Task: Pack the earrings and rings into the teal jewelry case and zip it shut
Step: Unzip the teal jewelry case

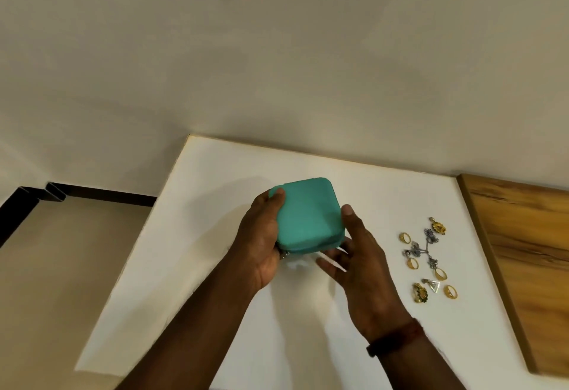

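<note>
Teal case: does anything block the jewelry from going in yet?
Yes. The teal case is closed, held between the left hand and right hand. The earrings and rings lie apart on the white table, right of it.

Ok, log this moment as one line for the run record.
stage: start | teal jewelry case: closed, held by left hand and right hand | earrings and rings: loose on white table, unpacked

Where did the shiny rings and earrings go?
The rings and earrings lie on the white table, right of the right hand and beside the wooden board.
</note>
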